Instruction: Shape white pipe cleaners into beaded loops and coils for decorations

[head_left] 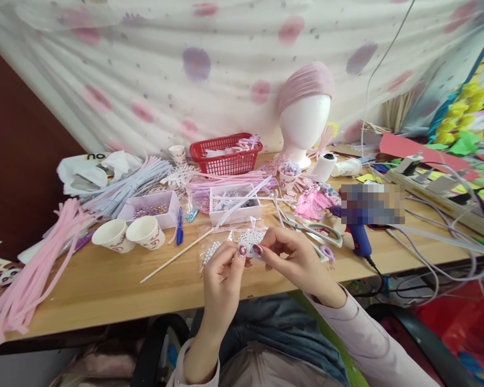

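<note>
My left hand (225, 271) and my right hand (288, 255) meet above the front edge of the table, thumbs and fingertips pinched close together. Between the thumbs shows a small pale piece (250, 251), too small and too covered by fingers to name. Right behind the fingertips lies a clear bag of white pearl beads (250, 237); more beads (210, 252) are beside my left hand. To the right of my right hand rest scissors (306, 226) and a small purple ring (327, 253).
Paper cups (146, 232), a blue pen (179, 226), a wooden stick (173, 257) and pink fuzzy stems (40, 263) lie to the left. A red basket (229, 161) and foam head (306, 121) stand behind. A blue glue gun (358, 236) and cables are at right.
</note>
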